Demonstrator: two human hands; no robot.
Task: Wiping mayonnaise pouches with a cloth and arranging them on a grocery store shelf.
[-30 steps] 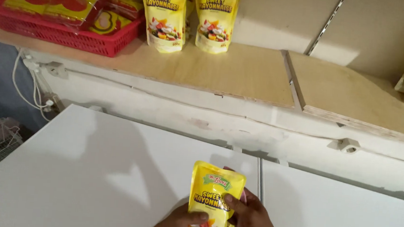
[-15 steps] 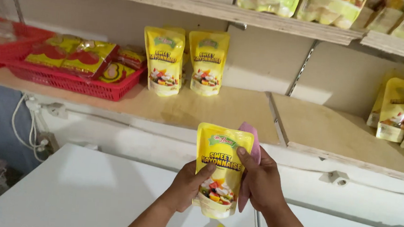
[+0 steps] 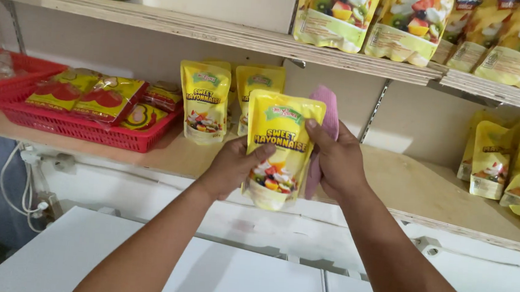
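I hold a yellow stand-up pouch with a fruit picture upright in front of the middle shelf. My left hand grips its lower left edge. My right hand grips its right edge and also presses a pink cloth against the pouch's back. Two matching yellow pouches stand on the wooden shelf just behind and left of the held one.
A red basket with yellow and red packets sits at the shelf's left. More yellow pouches stand at the right and along the upper shelf. A white chest top lies below. Cables hang at the left.
Both hands have lifted the pouch from just above the white top up to shelf height. The view has tilted upward, bringing the upper shelf into sight.
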